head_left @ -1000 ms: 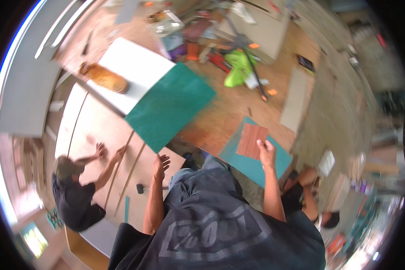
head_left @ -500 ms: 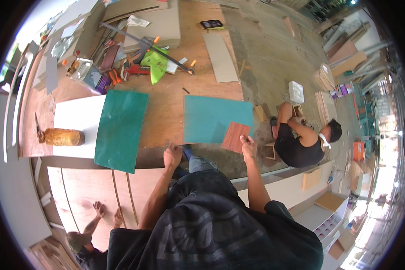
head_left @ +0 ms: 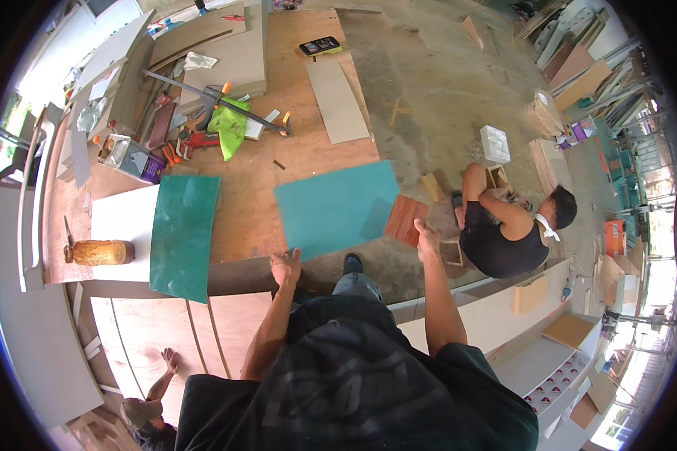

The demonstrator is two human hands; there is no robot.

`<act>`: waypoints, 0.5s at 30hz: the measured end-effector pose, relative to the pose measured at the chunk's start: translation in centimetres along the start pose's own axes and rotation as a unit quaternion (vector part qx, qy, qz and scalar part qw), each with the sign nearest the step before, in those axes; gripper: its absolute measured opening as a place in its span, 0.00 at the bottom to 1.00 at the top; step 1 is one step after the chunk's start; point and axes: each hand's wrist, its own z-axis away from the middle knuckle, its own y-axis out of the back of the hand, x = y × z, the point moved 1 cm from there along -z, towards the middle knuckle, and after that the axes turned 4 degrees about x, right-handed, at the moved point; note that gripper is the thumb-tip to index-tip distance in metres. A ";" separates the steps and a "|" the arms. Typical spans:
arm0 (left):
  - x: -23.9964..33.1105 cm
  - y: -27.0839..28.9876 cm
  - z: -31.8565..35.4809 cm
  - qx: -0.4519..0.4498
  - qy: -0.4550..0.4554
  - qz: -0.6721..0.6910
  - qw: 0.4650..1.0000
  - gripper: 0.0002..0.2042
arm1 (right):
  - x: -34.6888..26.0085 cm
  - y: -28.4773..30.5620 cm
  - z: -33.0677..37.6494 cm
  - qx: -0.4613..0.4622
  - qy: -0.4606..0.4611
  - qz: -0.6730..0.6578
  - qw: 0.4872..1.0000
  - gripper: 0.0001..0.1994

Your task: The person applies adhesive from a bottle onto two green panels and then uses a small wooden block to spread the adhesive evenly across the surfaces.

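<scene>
While the person stands over the floor, the right hand grips the near edge of a small reddish-brown panel, fingers clamped on it. That panel lies just ahead of the hand, overlapping the right corner of a teal sheet that is spread flat on the floor. The teal sheet's long axis runs left to right, slightly tilted, across the person's front.

The left hand is empty, fingers loosely spread, and hovers at the near edge of the teal sheet toward its left corner; whether it touches the sheet cannot be told. The hands are well apart, one toward each end of the sheet's near edge. The right hand is the nearer to the panel; the left is the nearer to the sheet's left half.

To the left, a second green sheet drapes over a white board, with a wooden piece beside it. Farther off lie clamps and tools. A seated co-worker is just right of the panel; another person is at lower left.
</scene>
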 end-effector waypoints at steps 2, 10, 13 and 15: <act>0.3 -1.1 0.2 -0.020 0.069 0.094 0.993 0.22 | 0.6 -0.2 -1.4 -0.074 0.075 -0.009 0.994 0.14; -3.9 -2.3 -2.2 -0.070 0.141 0.112 0.981 0.17 | -4.5 -10.2 -1.4 -0.168 0.280 0.215 0.921 0.15; -3.5 -2.0 -2.1 -0.040 0.115 0.106 0.987 0.17 | -4.2 -12.8 -1.3 -0.177 0.319 0.234 0.901 0.13; -2.9 -1.9 -1.7 -0.024 0.080 0.090 0.992 0.19 | -3.0 -13.8 -2.3 -0.140 0.376 0.296 0.867 0.13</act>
